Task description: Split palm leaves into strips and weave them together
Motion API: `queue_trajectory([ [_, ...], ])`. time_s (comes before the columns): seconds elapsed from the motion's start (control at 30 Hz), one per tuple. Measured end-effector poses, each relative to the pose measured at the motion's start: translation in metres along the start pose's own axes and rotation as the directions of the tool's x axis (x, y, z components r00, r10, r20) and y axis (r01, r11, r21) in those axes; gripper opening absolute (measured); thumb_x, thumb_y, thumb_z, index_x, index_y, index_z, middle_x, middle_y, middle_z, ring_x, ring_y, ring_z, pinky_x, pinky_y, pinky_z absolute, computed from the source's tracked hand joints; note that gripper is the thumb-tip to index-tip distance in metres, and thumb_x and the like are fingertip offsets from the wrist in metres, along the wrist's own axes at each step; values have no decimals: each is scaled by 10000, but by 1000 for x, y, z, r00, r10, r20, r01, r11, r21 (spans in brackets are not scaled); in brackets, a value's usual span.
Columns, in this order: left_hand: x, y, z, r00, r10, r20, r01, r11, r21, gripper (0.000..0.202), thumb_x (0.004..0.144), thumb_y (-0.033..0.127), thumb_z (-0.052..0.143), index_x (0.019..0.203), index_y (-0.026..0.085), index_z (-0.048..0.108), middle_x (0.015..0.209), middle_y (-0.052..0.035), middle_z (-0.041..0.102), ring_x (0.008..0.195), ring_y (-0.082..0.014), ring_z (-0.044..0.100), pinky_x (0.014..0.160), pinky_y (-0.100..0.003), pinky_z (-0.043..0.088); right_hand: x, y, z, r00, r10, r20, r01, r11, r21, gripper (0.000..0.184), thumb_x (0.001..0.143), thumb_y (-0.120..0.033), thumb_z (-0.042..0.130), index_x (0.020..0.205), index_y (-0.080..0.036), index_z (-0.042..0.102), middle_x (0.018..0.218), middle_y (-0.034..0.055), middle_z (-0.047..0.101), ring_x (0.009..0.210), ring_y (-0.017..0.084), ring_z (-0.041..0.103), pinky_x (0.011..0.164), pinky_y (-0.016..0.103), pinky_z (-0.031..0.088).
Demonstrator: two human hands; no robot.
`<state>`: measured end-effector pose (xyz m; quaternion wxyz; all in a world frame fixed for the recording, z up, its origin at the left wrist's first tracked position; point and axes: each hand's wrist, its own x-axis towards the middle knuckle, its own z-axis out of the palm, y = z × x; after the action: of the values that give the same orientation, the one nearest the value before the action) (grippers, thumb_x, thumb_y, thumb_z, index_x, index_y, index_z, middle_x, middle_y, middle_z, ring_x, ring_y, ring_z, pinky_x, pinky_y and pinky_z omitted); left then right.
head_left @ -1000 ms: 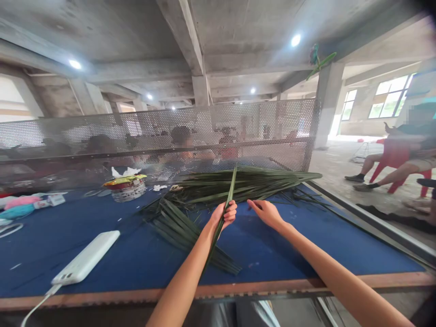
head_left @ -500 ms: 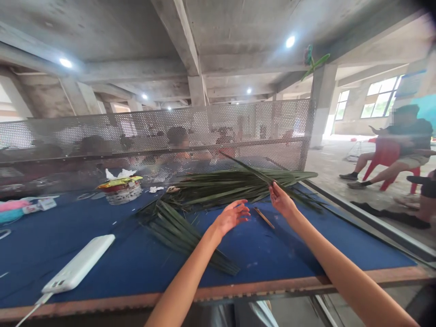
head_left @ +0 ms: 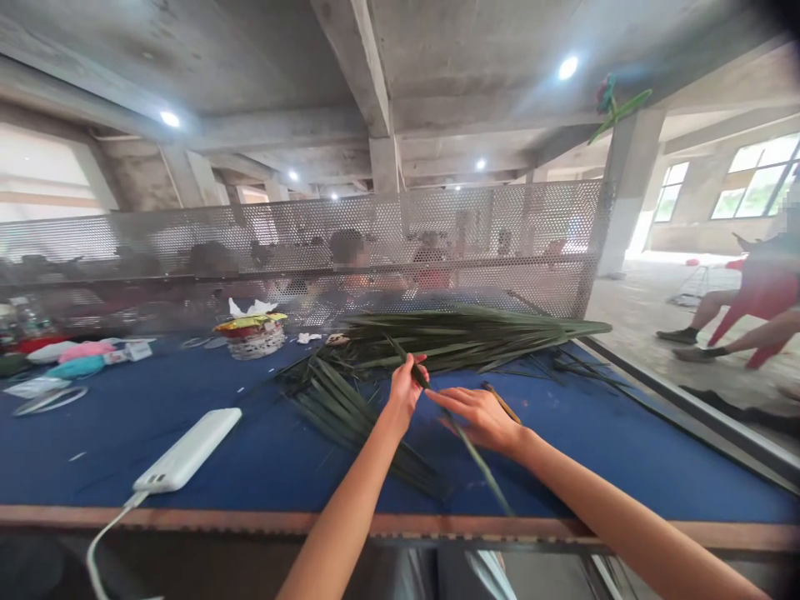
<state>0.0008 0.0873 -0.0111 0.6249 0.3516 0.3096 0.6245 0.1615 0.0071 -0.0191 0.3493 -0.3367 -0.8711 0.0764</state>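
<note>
My left hand is closed around a long green palm leaf strip above the blue tabletop. One end of the strip points up past the fingers; the other slants down toward the table's front edge. My right hand is beside it, fingers stretched out and slightly blurred, with the strip running under them. Whether they touch it I cannot tell. Just behind the right hand lies a slim brown stick-like tool, partly covered. A smaller bunch of leaves spreads left of my hands, and a large leaf pile lies behind them.
A white power bank with a cable lies on the left. Farther back stand a tissue-topped container and colourful bundles. A perforated metal screen borders the table's far side. A person sits at right.
The leaf strip has gone from my right hand into my left, which has closed on it. My right hand has come down and left beside it. The view has swung left.
</note>
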Motion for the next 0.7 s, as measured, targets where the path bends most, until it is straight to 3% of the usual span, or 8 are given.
queue_trajectory([
  [0.1,2,10,-7,999,38,26,-38,999,10,338,863,417,580,837,88,649,392,55,428,366,-62,390,428,-203,289,2,3,-7,998,-42,36,50,965,-256,499,915,-174,375,1408,-242,418,1218,94,615,1058,197,601,879,315,487],
  [0.27,-5,11,0,993,-60,102,49,993,104,317,829,407,598,790,98,659,382,33,449,355,-77,406,416,-220,275,4,32,-30,958,257,-125,-286,842,-458,322,947,-301,401,1187,-192,586,1111,101,655,1057,198,599,870,284,463],
  [0.43,-28,-7,20,945,-271,184,242,956,167,351,844,392,526,712,105,678,491,-56,591,448,-125,533,510,-251,399,-6,59,-51,706,708,-10,-526,515,-677,512,930,-514,381,915,-110,696,918,192,702,905,301,671,739,348,479],
  [0.5,-39,-13,28,842,-388,375,293,912,286,364,845,404,518,762,96,694,551,-86,637,491,-152,578,544,-264,427,-9,63,-53,673,739,33,-519,504,-690,560,910,-557,392,891,-98,713,912,210,705,898,323,677,718,354,480],
  [0.57,-48,-17,35,668,-482,567,283,869,405,386,847,436,536,864,84,695,678,-135,693,610,-206,649,642,-305,475,-9,61,-54,684,721,114,-482,563,-671,504,895,-526,436,857,-115,725,883,197,713,868,312,686,687,332,477],
  [0.6,-51,-17,37,611,-489,622,252,866,432,392,845,443,551,913,82,687,708,-150,701,647,-223,665,671,-316,481,-8,58,-54,690,707,158,-460,596,-658,457,891,-489,456,827,-129,730,859,186,717,849,300,690,670,317,472],
  [0.63,-52,-17,38,575,-488,657,226,866,446,398,843,445,565,972,85,673,730,-158,707,671,-234,674,689,-325,483,-8,56,-54,697,691,190,-443,623,-645,411,891,-441,466,800,-142,731,839,176,720,832,287,693,657,302,466],
  [0.7,-50,-14,37,574,-467,672,196,876,441,418,834,435,594,1094,110,624,724,-148,712,664,-240,679,688,-331,486,-6,50,-51,726,661,193,-425,650,-630,340,887,-340,465,776,-158,729,831,161,722,826,266,694,654,282,455],
])
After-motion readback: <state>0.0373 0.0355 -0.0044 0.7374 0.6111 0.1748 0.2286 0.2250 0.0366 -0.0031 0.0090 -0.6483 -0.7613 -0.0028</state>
